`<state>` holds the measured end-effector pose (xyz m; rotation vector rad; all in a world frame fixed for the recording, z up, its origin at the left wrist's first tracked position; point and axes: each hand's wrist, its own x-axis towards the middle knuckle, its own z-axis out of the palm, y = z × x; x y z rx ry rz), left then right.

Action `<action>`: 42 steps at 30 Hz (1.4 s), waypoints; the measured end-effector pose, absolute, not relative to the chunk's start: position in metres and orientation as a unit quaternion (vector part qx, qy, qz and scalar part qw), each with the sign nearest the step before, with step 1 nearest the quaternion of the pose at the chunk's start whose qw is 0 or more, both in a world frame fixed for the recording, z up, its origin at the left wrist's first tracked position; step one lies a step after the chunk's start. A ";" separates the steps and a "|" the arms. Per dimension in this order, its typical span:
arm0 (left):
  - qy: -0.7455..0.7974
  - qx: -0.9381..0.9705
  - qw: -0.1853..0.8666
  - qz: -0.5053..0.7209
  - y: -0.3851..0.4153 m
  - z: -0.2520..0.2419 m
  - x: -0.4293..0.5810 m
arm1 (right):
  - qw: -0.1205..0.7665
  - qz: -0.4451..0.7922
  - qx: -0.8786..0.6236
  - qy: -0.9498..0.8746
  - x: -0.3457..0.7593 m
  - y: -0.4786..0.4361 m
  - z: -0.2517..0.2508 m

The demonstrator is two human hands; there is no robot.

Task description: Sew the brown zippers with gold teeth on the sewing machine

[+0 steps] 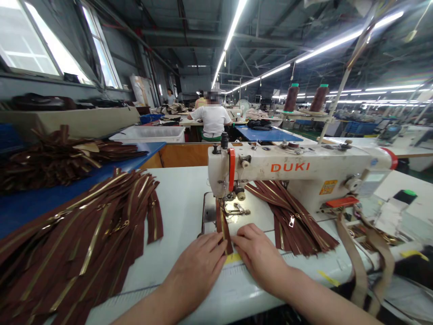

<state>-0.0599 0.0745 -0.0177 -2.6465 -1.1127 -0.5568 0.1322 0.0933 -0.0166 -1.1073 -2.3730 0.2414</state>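
Observation:
A brown zipper (222, 225) with gold teeth runs under the needle area of the white sewing machine (294, 164). My left hand (199, 259) lies on the left edge of its near end, fingers together and bent over the tape. Against the right edge rests my right hand (259, 255), its fingers curled together at the tape. My thumbs are mostly hidden. Just beyond my fingertips, the presser foot (221, 201) stands over the metal needle plate (260, 219).
A large heap of brown zippers (91, 230) covers the table's left side. Another zipper bundle (301, 221) lies under the machine arm. Beige straps (355, 262) hang at the right edge. Thread cones (318, 98) stand behind. A person in a white shirt (213, 119) sits ahead.

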 end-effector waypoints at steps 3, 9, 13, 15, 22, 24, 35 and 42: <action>-0.359 -0.907 0.114 -0.186 0.067 -0.013 -0.057 | 0.252 0.104 -0.420 -0.865 0.129 0.081 -0.020; -0.354 -0.910 0.108 -0.187 0.064 -0.011 -0.059 | 0.275 0.134 -0.415 -0.857 0.130 0.078 -0.021; -0.348 -0.918 0.095 -0.167 0.064 -0.008 -0.061 | 0.283 0.133 -0.408 -0.858 0.131 0.074 -0.023; -0.341 -0.922 0.088 -0.162 0.065 -0.006 -0.062 | 0.286 0.125 -0.403 -0.860 0.131 0.074 -0.024; -0.328 -0.928 0.047 -0.172 0.068 -0.005 -0.069 | 0.251 0.058 -0.390 -0.884 0.130 0.075 -0.024; -0.326 -0.928 0.045 -0.174 0.069 -0.008 -0.072 | 0.232 0.039 -0.383 -0.893 0.130 0.075 -0.025; -0.379 -0.903 -0.038 -0.197 0.067 -0.011 -0.070 | 0.172 -0.011 -0.355 -0.919 0.131 0.071 -0.022; -0.362 -0.912 -0.062 -0.186 0.068 -0.006 -0.066 | 0.198 0.093 -0.321 -0.921 0.148 0.079 -0.010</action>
